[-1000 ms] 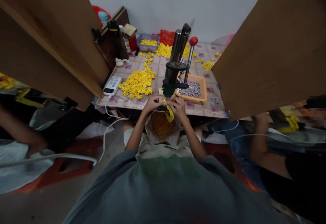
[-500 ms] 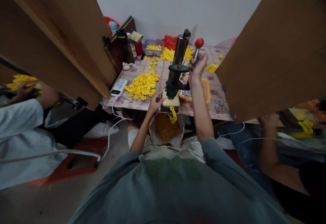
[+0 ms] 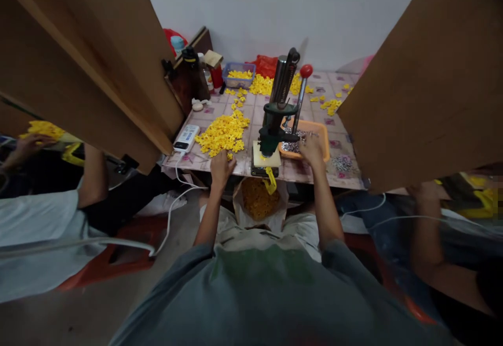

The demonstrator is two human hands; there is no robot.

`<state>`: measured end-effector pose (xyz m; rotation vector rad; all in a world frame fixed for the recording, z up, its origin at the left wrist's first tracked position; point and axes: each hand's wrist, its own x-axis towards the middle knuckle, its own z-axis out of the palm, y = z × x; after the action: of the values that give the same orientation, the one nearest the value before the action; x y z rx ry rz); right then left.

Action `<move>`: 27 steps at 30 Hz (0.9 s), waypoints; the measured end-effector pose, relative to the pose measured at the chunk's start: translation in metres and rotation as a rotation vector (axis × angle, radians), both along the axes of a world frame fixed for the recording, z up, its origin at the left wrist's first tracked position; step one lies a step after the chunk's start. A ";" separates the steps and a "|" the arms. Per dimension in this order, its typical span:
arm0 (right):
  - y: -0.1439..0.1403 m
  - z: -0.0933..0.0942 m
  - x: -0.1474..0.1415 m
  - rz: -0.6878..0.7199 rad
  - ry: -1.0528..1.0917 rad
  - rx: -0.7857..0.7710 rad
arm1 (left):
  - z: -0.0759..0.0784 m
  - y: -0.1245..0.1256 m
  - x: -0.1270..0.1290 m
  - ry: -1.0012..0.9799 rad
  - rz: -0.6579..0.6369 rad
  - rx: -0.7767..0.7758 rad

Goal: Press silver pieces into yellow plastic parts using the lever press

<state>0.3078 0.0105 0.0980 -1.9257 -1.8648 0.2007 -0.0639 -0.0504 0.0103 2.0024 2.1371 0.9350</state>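
Observation:
My left hand [image 3: 221,170] is at the near edge of a pile of yellow flower-shaped pieces [image 3: 222,132], its thumb apart from the curled fingers. One yellow piece [image 3: 230,156] lies by its fingertips. My right hand [image 3: 313,150] reaches into an orange tray [image 3: 324,139] of small shiny metal parts [image 3: 291,144], its fingers bent together and their tips hidden. Between the hands stands a dark green hand press [image 3: 271,126], its lever topped by a red ball knob [image 3: 306,71]. A pale block [image 3: 261,154] sits under the press head, and a yellow strip [image 3: 270,181] hangs at the front.
Below the table edge, a bag [image 3: 283,204] of yellow pieces sits between my legs. A white power bank [image 3: 186,138] with a cable is at left. A blue basket [image 3: 239,79] stands behind. Brown boards [image 3: 424,89] flank both sides; co-workers' arms show beyond.
My right hand has let go of the press lever and come down to the orange tray. My left hand has moved left from the press base to the yellow pile.

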 end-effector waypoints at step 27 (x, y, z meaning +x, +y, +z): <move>-0.069 -0.054 -0.081 0.234 0.153 0.256 | -0.009 0.038 0.072 -0.922 -0.539 -0.015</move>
<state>0.2265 -0.0585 0.0445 -1.4816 -1.9075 0.1671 0.0077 -0.0125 0.0015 1.5186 1.0490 1.3404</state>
